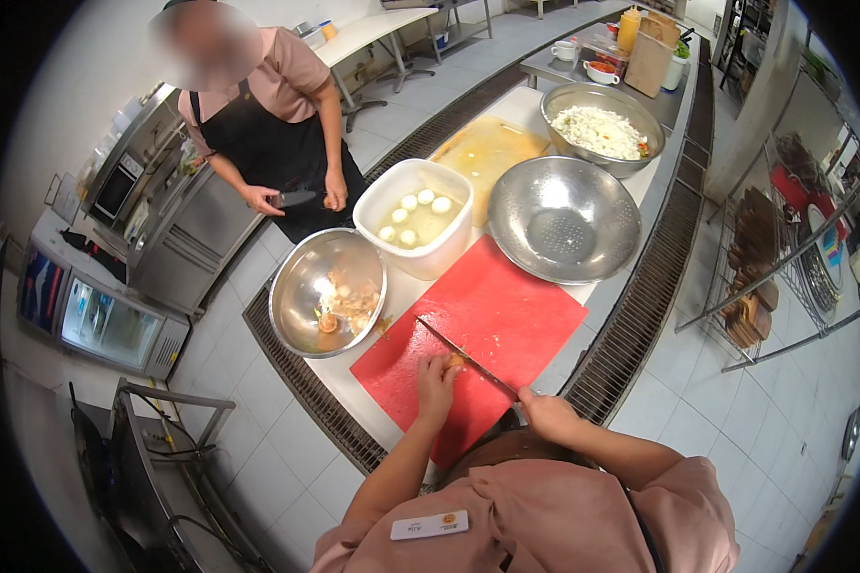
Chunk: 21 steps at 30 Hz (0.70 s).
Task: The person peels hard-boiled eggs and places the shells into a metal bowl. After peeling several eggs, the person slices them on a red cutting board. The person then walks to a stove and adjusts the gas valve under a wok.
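Note:
My right hand [548, 417] is closed around the handle of a long kitchen knife [478, 361]. Its blade reaches up and left across a red cutting board [530, 306]. Close to the blade, my left hand [437, 384] presses a small tan-orange food piece [457, 361], perhaps an onion, against the board; my fingers partly cover it. Small pale bits lie on the board. Left of it, a steel bowl [285, 304] holds brownish peels and scraps. Beyond stands a white tub [430, 263] with several round white pieces in cloudy liquid.
A steel colander [564, 220] overlaps the board's far right corner. Behind it are a yellowish cutting board [492, 153] and a bowl of chopped white food [597, 132]. Across the table a co-worker [277, 124] holds a knife [294, 199]. A wire rack [774, 267] stands right.

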Tool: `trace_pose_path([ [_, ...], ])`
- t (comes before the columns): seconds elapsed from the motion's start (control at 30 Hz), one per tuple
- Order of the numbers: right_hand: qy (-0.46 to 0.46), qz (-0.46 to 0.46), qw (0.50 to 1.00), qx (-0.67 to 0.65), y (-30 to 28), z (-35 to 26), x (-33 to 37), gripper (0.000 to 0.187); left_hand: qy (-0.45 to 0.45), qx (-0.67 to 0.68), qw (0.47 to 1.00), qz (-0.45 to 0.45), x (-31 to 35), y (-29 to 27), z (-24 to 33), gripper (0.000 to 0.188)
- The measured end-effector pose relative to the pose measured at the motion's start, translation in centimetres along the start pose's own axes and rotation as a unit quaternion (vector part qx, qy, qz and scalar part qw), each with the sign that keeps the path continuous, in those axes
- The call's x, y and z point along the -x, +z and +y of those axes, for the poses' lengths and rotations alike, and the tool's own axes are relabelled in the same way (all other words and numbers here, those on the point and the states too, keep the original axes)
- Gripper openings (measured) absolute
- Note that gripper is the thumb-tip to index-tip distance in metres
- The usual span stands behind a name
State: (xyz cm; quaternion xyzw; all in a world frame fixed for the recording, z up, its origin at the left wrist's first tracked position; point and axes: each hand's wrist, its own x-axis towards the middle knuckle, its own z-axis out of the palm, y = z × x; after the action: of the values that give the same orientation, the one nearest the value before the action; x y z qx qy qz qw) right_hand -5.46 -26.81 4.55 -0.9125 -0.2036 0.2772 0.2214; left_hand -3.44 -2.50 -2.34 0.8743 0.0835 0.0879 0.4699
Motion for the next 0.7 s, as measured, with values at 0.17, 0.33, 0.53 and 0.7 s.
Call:
trace_pose_path([
  [0.17, 0.0, -0.007, 1.0, 0.01, 0.4, -0.7, -1.6, 0.019, 0.019, -0.006, 1.0, 0.021, 0.3, 0.6, -0.2, 0.022],
  [0.33, -0.009, -0.003, 1.0, 0.027, 0.2, -1.6, -2.8, 0.02, 0.014, -0.021, 0.999, 0.039, 0.3, 0.3, -0.3, 0.02],
  [0.53, -0.03, 0.017, 0.998, 0.044, -0.1, -2.4, -5.5, 0.022, 0.038, -0.071, 0.996, 0.031, -0.2, 0.0, -0.3, 0.02],
  [0.7, -0.037, 0.017, 0.998, 0.052, -0.3, -2.2, -6.4, 0.021, 0.042, -0.03, 0.998, 0.028, -0.8, -0.1, -0.3, 0.021],
])
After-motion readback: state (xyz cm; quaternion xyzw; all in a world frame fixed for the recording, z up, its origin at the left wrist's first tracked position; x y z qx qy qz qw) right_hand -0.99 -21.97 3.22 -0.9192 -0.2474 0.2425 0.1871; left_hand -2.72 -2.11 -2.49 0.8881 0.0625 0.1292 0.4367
